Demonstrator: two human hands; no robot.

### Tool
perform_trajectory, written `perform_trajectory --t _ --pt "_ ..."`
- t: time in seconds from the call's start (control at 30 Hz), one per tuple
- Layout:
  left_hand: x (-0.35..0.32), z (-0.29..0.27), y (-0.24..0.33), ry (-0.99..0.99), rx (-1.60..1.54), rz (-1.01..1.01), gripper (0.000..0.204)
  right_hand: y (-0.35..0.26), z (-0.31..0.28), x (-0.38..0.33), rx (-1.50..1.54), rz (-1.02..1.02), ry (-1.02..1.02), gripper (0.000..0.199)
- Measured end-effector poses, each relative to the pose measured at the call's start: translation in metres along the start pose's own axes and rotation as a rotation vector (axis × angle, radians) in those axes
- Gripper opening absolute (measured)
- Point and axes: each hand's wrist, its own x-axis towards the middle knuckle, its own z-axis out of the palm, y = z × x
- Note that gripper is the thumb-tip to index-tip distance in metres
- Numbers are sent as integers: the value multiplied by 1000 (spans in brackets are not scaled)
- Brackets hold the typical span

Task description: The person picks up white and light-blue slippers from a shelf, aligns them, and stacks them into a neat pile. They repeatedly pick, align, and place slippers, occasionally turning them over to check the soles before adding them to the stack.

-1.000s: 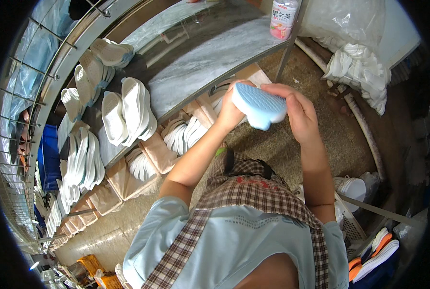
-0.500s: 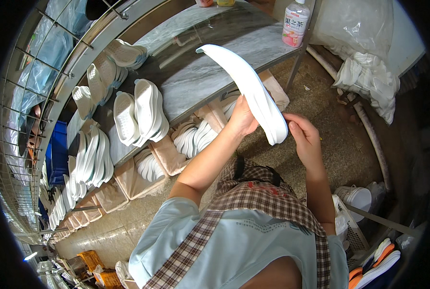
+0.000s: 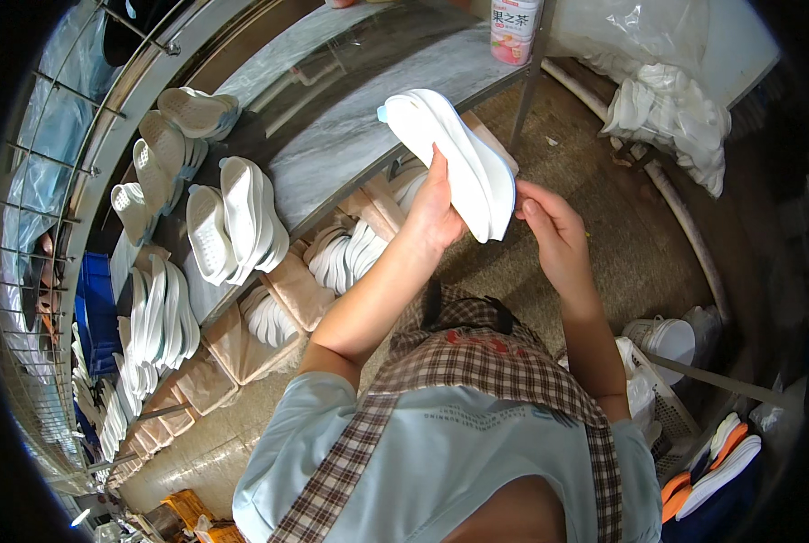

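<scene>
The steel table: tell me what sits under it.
Under the steel table stand open cardboard boxes packed with white soles. The left hand and the held white sole cover the boxes farther along, so their contents cannot be seen.

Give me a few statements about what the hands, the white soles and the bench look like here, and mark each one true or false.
1. The left hand grips a white shoe sole held up in front of the person. True.
2. The right hand rests flat on the bench. False: it is raised at the sole's lower end, fingers at its edge.
3. More white soles lie in groups on the grey bench top. True.
4. A bottle with a pink label stands at the bench's far end. True.
5. The person wears a plain black apron. False: the checked apron is brown and white.
6. The held sole is bright orange. False: it is white with a pale blue edge.
</scene>
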Motion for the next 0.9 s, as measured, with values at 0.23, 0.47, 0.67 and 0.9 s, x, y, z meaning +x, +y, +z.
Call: perform_trajectory --t 0.23,0.47,0.67,0.9 --pt "0 -1 -5 129 215 6 49 -4 6 7 175 169 146 41" --pt "-22 21 3 116 388 170 58 16 -3 15 636 541 64 41" --pt "-30 27 13 82 426 169 59 38 -10 11 939 669 48 30" --pt "-41 31 7 34 397 213 52 58 -13 10 1278 768 -101 38"
